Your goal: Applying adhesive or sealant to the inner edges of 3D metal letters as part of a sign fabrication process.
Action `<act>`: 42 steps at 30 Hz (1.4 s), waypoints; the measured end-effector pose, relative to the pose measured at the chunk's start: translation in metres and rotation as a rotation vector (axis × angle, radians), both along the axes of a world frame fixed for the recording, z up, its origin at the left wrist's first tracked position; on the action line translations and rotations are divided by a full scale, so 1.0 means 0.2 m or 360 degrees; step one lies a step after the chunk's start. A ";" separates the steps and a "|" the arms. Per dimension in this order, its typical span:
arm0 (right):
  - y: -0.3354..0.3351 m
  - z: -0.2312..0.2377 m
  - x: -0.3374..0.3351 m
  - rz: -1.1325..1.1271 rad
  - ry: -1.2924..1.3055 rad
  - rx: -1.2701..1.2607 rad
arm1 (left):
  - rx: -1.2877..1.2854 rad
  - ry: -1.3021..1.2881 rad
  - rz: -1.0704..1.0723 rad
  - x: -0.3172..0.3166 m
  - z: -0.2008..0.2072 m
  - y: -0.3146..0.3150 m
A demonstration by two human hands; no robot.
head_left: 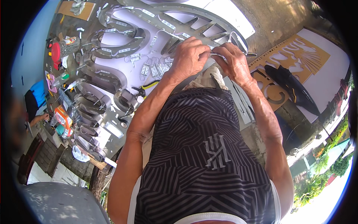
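Note:
My left hand (189, 59) and my right hand (235, 64) are close together above the near edge of a large grey metal sign frame (220, 19) with slots. The fingertips of both are pinched on a thin white piece of the LED module string (212, 47) stretched between them; its exact end is hidden by the fingers. More white LED modules (167, 24) run along wires inside the frame, left of my hands. A bunch of loose LED modules (154, 68) lies beside my left wrist. Yellow-and-black pliers (143, 89) rest left of my left forearm.
Curved metal letter shells (89, 106) crowd the left of the table, with a red round container (56, 51) and an orange pack (62, 116). At the right lie a brown cut-out template (311, 56) and a long black item (292, 87). Another person's hand (44, 117) shows far left.

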State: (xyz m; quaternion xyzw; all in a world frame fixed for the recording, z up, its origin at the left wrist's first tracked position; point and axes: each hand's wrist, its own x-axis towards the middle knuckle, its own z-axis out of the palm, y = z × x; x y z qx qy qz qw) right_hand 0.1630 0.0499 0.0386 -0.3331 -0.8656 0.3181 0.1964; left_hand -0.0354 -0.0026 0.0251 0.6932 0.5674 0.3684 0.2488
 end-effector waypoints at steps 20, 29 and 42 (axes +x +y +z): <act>0.10 0.02 -0.02 -0.0126 0.0119 -0.0476 | -0.0208 -0.0237 0.0067 -0.04 -0.03 0.04; 0.04 0.07 0.05 -0.0127 0.0083 -0.0535 | -0.0706 -0.0658 0.0163 -0.09 -0.06 0.00; -0.08 0.13 0.04 -0.0222 0.0237 -0.0558 | -0.0505 -0.0966 0.1465 -0.42 0.12 -0.59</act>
